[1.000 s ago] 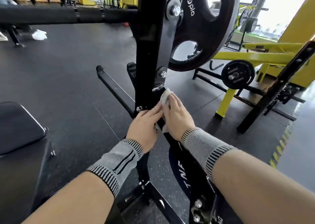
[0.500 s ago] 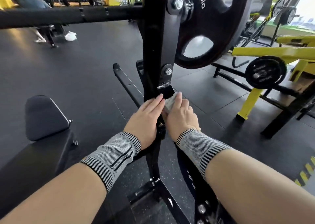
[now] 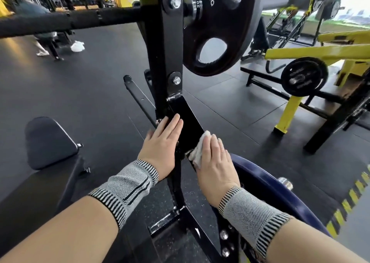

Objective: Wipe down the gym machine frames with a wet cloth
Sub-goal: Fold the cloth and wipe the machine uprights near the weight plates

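A black gym machine frame [image 3: 166,48] rises upright in the middle, with a slanted black brace [image 3: 186,114] running down from it toward me. My left hand [image 3: 162,144] lies flat with straight fingers against the left side of the brace. My right hand [image 3: 216,162] presses a crumpled white cloth [image 3: 198,148] onto the brace's right face, fingers extended over it. Most of the cloth is hidden under that hand. Both wrists wear grey knit bands.
A large black weight plate [image 3: 220,26] hangs at upper right of the upright. A blue plate [image 3: 266,182] sits below my right wrist. A black padded seat [image 3: 50,142] is at left, a yellow machine [image 3: 320,52] at right. A person sits far back left.
My right hand and the cloth have slid down the slanted brace from just under the bolted joint. My left hand stays flat on the frame. The view has shifted closer.
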Motion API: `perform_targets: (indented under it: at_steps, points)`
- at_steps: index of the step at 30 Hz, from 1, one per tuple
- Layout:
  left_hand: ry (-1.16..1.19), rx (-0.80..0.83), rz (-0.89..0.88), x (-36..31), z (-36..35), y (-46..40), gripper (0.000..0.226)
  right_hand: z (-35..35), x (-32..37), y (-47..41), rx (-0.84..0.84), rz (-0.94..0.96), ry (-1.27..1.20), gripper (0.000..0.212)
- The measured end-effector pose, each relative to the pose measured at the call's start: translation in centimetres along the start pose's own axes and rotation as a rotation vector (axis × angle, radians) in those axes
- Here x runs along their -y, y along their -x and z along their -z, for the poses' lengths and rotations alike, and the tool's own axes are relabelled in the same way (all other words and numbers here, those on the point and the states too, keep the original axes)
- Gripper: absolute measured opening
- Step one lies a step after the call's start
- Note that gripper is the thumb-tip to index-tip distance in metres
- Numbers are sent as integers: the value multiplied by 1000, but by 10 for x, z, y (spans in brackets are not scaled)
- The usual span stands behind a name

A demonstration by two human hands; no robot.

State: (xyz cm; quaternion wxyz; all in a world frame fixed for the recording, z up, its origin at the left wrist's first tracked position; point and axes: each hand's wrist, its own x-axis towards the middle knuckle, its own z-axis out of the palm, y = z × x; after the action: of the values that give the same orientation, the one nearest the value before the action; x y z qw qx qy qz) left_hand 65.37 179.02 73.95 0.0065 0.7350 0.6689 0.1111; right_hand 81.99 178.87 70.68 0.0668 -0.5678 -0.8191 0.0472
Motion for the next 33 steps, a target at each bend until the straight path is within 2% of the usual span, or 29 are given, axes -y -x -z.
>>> perform_targets:
  at_steps: [7, 12, 15, 17, 25, 29, 33]
  points:
    - [-18, 73, 51, -5, 10, 0, 89, 20, 23, -57, -35, 40, -143, 80]
    - [-9, 83, 63, -6, 11, 0, 91, -2, -8, 14, -101, 78, -116, 80]
    - [7, 82, 78, -8, 9, 0, 93, -13, -20, 36, -60, 39, -56, 81]
    - [10, 74, 88, -10, 8, 0, 92, -5, -15, 24, -110, 47, -30, 77]
    - [-81, 103, 132, -16, 13, -2, 94, 16, 17, -52, -85, 121, -129, 77]
    - [-94, 93, 139, -23, 17, -1, 87, 7, -7, -7, -61, 161, -71, 78]
    - [-92, 104, 127, -19, 17, -1, 90, -23, -34, 51, -89, 174, -4, 80]
